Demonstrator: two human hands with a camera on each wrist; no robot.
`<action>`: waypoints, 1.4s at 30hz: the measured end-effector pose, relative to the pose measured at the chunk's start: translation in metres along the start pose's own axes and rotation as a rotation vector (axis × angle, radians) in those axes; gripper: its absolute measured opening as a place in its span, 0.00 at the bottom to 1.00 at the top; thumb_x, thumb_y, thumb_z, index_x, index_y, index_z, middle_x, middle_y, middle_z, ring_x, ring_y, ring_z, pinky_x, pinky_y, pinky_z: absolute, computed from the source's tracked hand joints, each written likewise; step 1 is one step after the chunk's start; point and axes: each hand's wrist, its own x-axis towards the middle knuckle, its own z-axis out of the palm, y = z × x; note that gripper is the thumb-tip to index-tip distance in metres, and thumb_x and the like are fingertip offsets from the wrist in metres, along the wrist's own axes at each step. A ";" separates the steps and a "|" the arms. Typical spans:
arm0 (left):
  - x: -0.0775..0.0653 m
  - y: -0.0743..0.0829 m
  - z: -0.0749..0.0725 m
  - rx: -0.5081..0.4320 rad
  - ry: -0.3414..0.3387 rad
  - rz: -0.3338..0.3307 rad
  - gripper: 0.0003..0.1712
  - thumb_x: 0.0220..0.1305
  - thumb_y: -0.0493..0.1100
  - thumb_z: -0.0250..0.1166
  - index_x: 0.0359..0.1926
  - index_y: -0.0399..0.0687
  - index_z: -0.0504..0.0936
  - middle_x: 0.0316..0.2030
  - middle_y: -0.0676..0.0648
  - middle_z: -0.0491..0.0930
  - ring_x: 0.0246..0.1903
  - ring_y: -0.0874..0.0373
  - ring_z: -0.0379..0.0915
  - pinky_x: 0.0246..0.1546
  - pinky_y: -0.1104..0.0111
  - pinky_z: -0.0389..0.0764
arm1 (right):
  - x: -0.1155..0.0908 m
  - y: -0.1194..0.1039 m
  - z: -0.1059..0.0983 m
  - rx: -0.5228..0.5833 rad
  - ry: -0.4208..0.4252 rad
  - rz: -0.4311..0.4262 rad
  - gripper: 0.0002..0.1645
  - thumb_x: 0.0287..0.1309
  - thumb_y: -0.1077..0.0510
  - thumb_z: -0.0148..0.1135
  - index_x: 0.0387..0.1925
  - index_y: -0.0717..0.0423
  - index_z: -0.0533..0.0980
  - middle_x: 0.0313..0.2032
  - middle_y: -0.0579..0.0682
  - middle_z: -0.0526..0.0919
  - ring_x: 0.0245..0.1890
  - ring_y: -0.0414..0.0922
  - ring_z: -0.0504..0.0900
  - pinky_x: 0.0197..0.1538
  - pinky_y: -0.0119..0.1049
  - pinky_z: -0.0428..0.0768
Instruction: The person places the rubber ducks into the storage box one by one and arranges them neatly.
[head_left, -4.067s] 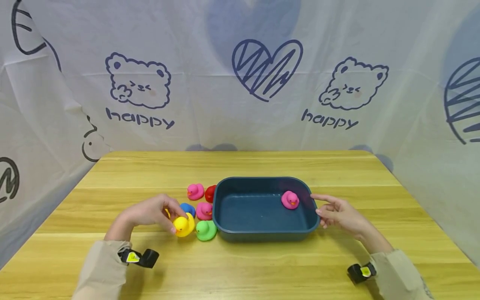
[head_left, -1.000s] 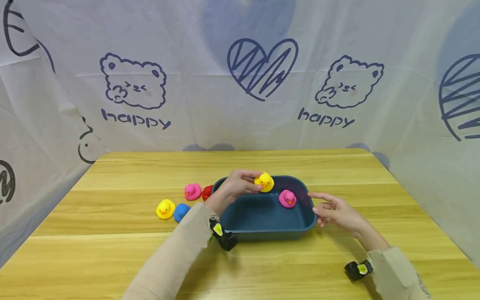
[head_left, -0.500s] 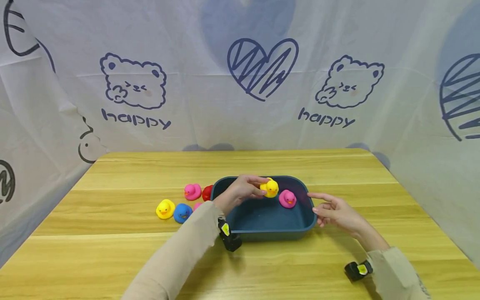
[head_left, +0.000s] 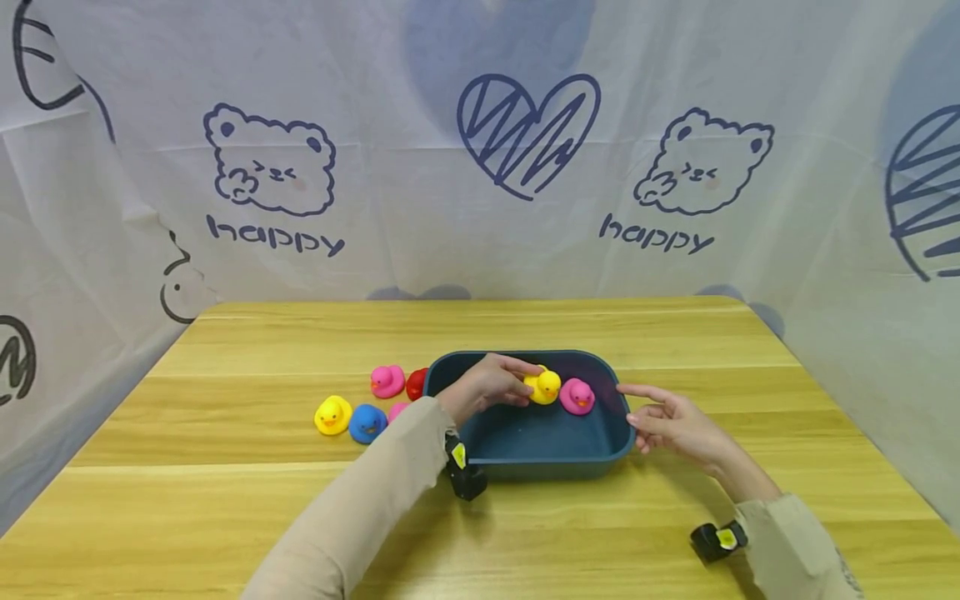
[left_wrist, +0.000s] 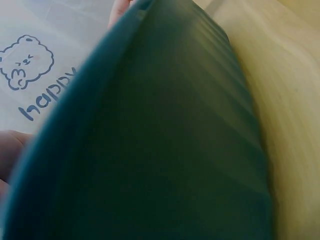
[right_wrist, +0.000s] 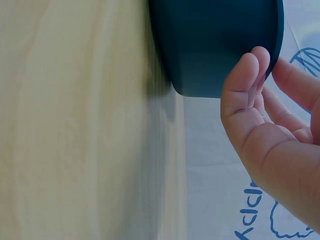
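Inside the dark blue-green plastic box (head_left: 536, 470), my left hand (head_left: 489, 385) reaches low and pinches a yellow rubber duck (head_left: 547, 387) between thumb and fingers. Right beside it in the box sits a pink rubber duck (head_left: 577, 397). My right hand (head_left: 678, 427) touches the right end of the box, index finger stretched out to the rim. In the right wrist view its fingertips (right_wrist: 244, 70) rest against the outer wall. Seen from the left wrist, the box wall (left_wrist: 165, 120) hides the duck and most of my left hand.
Left of the box lie several ducks on the wooden table (head_left: 187, 500): one yellow (head_left: 332, 415), one blue (head_left: 367, 424), one pink (head_left: 387, 381), and a red one (head_left: 417, 384) at the box edge. My left sleeve (head_left: 375, 492) partly covers another pink one (head_left: 396, 411). A printed cloth (head_left: 405, 192) hangs behind.
My left hand has carried the yellow duck from the pile on the left into the box, then lowered it beside the pink one. My right hand stays at the box's right end.
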 end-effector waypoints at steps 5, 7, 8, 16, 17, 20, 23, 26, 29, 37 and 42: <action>-0.001 0.000 0.001 0.046 -0.013 -0.027 0.21 0.52 0.21 0.57 0.49 0.34 0.77 0.43 0.38 0.76 0.26 0.56 0.72 0.34 0.66 0.78 | 0.000 -0.001 0.000 -0.002 -0.001 0.009 0.30 0.60 0.65 0.52 0.62 0.69 0.55 0.23 0.50 0.75 0.23 0.40 0.76 0.29 0.31 0.77; -0.001 -0.001 0.002 0.069 -0.013 -0.034 0.22 0.51 0.20 0.57 0.48 0.34 0.77 0.44 0.39 0.76 0.28 0.55 0.73 0.35 0.65 0.78 | 0.000 -0.001 0.001 -0.004 -0.001 0.011 0.31 0.60 0.65 0.52 0.62 0.69 0.55 0.23 0.49 0.74 0.23 0.40 0.76 0.29 0.31 0.77; -0.001 -0.001 0.002 0.076 -0.014 -0.040 0.22 0.51 0.20 0.57 0.48 0.34 0.77 0.45 0.39 0.76 0.29 0.54 0.73 0.35 0.65 0.78 | 0.000 -0.001 0.001 -0.005 0.000 0.013 0.31 0.60 0.65 0.52 0.62 0.70 0.54 0.23 0.49 0.74 0.23 0.40 0.76 0.29 0.31 0.77; 0.003 -0.002 0.000 0.128 -0.002 -0.072 0.22 0.51 0.21 0.57 0.49 0.37 0.78 0.44 0.41 0.76 0.25 0.57 0.72 0.34 0.65 0.78 | 0.000 -0.002 0.001 -0.011 0.005 0.016 0.32 0.60 0.65 0.52 0.62 0.72 0.52 0.23 0.49 0.74 0.23 0.40 0.76 0.29 0.31 0.77; 0.003 -0.002 0.000 0.135 0.002 -0.076 0.22 0.51 0.21 0.57 0.48 0.37 0.78 0.45 0.41 0.76 0.25 0.57 0.71 0.34 0.65 0.78 | 0.000 -0.002 0.001 -0.011 0.005 0.017 0.32 0.60 0.65 0.52 0.62 0.72 0.52 0.23 0.50 0.74 0.23 0.40 0.76 0.29 0.32 0.77; 0.003 -0.001 0.000 0.151 0.016 -0.081 0.21 0.51 0.22 0.58 0.48 0.37 0.79 0.45 0.42 0.76 0.26 0.57 0.70 0.33 0.66 0.78 | 0.001 -0.002 0.001 -0.014 0.008 0.021 0.32 0.60 0.65 0.52 0.62 0.71 0.52 0.23 0.50 0.74 0.23 0.40 0.76 0.29 0.32 0.78; 0.003 -0.001 0.000 0.144 0.028 -0.080 0.21 0.51 0.21 0.58 0.47 0.35 0.78 0.46 0.41 0.76 0.26 0.57 0.69 0.33 0.67 0.78 | 0.001 -0.001 0.001 -0.014 0.009 0.023 0.33 0.60 0.65 0.52 0.62 0.72 0.52 0.23 0.50 0.74 0.23 0.40 0.76 0.29 0.32 0.78; 0.003 -0.001 0.000 0.133 0.028 -0.076 0.20 0.51 0.21 0.57 0.47 0.33 0.78 0.46 0.40 0.76 0.26 0.57 0.70 0.34 0.67 0.78 | 0.001 -0.001 0.001 -0.011 0.009 0.026 0.33 0.60 0.65 0.51 0.62 0.73 0.50 0.23 0.50 0.74 0.23 0.40 0.75 0.29 0.32 0.78; 0.003 -0.002 0.001 0.133 0.020 -0.075 0.20 0.52 0.22 0.58 0.47 0.33 0.78 0.45 0.40 0.77 0.27 0.57 0.71 0.36 0.66 0.78 | 0.000 -0.001 0.001 -0.002 0.005 0.027 0.33 0.60 0.65 0.51 0.62 0.74 0.50 0.24 0.50 0.74 0.23 0.40 0.75 0.29 0.32 0.78; 0.002 0.000 0.001 0.096 0.003 -0.095 0.19 0.53 0.22 0.55 0.48 0.31 0.76 0.35 0.41 0.78 0.25 0.57 0.73 0.38 0.64 0.77 | -0.001 -0.002 0.001 0.014 -0.004 0.021 0.32 0.60 0.66 0.51 0.62 0.72 0.52 0.24 0.49 0.74 0.23 0.40 0.76 0.30 0.31 0.78; 0.003 0.000 -0.001 0.082 0.006 -0.100 0.18 0.54 0.23 0.55 0.48 0.29 0.75 0.34 0.39 0.79 0.25 0.57 0.74 0.38 0.63 0.77 | 0.000 -0.002 0.002 -0.001 0.004 0.027 0.32 0.60 0.65 0.51 0.62 0.73 0.51 0.24 0.50 0.74 0.23 0.41 0.75 0.29 0.32 0.78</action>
